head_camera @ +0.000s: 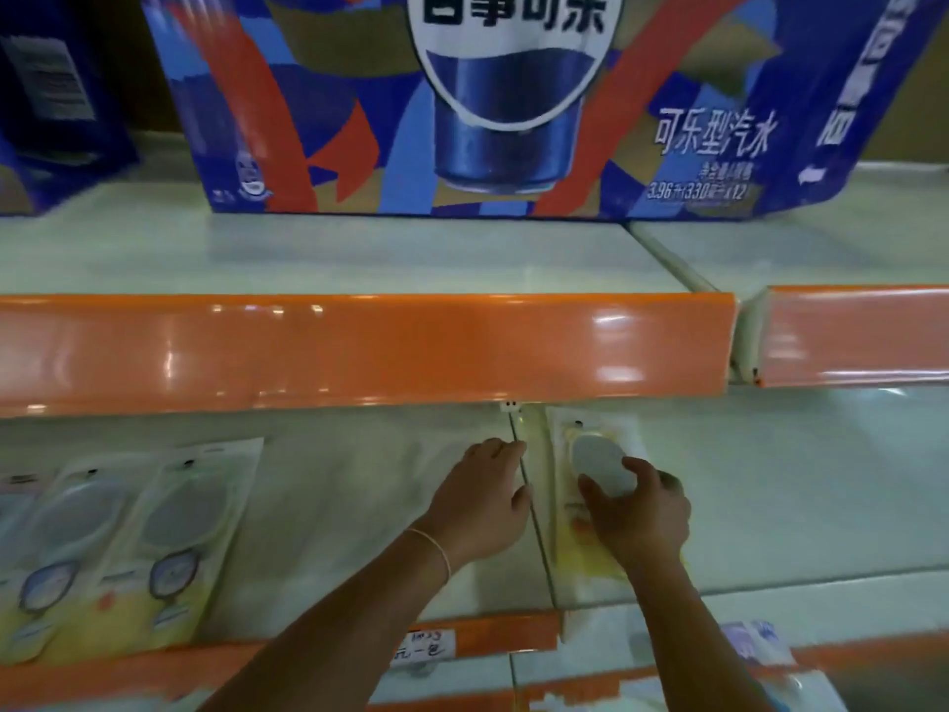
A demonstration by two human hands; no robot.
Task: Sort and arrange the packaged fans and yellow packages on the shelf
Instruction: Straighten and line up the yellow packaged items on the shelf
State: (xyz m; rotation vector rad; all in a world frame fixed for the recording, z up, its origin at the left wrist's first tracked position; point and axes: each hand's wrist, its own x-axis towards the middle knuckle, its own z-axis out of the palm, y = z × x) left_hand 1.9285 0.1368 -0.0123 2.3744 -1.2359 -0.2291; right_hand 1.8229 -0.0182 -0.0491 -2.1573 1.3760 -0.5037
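I see a big blue cola box [452, 102] on the top shelf, behind its orange shelf edge [359, 346]. On the pale lower shelf [801, 485], packaged fans [123, 547] lie flat at the far left. One more fan pack [590, 485] lies right of the shelf seam. My right hand [639, 511] grips this pack, fingers curled on it. My left hand [485, 498] rests loose beside the seam, holding nothing
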